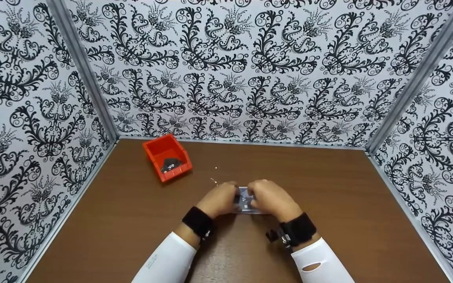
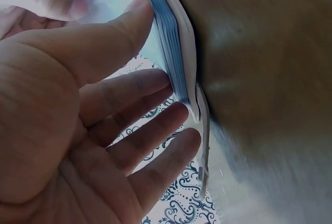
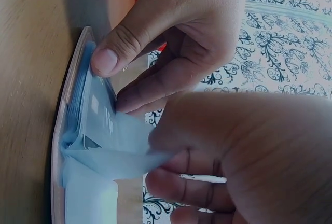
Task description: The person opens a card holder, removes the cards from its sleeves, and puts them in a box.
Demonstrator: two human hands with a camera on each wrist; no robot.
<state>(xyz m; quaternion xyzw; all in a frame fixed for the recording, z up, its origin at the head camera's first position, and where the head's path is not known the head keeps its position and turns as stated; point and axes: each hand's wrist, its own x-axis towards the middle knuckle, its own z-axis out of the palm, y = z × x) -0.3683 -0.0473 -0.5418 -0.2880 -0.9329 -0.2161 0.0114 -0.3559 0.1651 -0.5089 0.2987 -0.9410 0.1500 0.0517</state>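
Note:
An open card holder [image 1: 246, 210] with a stack of clear plastic sleeves lies on the brown table. In the right wrist view, a dark card [image 3: 101, 107] with white "VIP" lettering shows in the sleeves. My left hand [image 1: 221, 198] holds the holder's left part, its thumb [image 2: 139, 19] on the sleeve edges and its fingertips along the stack. On the other side, my right hand [image 1: 274, 199] pinches a clear sleeve [image 3: 122, 161] that is lifted off the stack. The right fingertips are partly hidden behind the sleeve and hand.
At the back left stands a red bin [image 1: 167, 157] with dark cards [image 1: 171, 163] inside. Small bright specks [image 1: 214, 181] show on the table [image 1: 328, 188] just beyond the left hand. Patterned walls [image 1: 226, 70] enclose the table at the back and sides.

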